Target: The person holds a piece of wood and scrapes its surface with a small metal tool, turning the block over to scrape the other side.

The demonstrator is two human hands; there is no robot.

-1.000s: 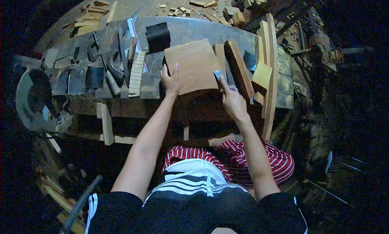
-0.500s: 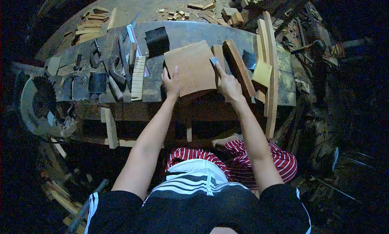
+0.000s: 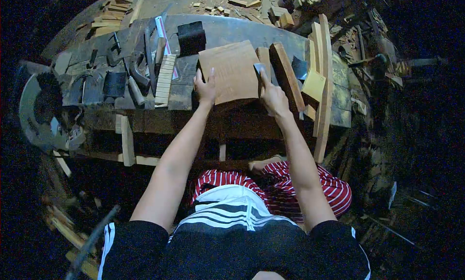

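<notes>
A square, light-brown wooden board (image 3: 231, 72) lies tilted slightly on the workbench in front of me. My left hand (image 3: 205, 90) grips its left edge, thumb stretched over the top face and the other fingers down at the side. At the right edge, my right hand (image 3: 274, 96) is closed, its index finger pressed along a small flat blue-grey piece (image 3: 259, 66), whose exact kind I cannot tell. That piece sits right by the board's right edge. Just beyond my right hand are a short wood block (image 3: 263, 55) and a longer brown wooden bar (image 3: 286, 75).
On the workbench (image 3: 232, 25), left of the board, are a dark square sheet (image 3: 192, 37), a segmented pale wooden strip (image 3: 165, 81), a clamp (image 3: 114, 51) and a handled tool (image 3: 135, 90). Long planks (image 3: 323, 96) lean at the right. A round toothed blade (image 3: 48, 93) stands far left.
The whole view has shifted, so the bench appears higher. The right hand and its blue-grey piece have turned slightly beside the board's right edge. The left hand keeps its grip.
</notes>
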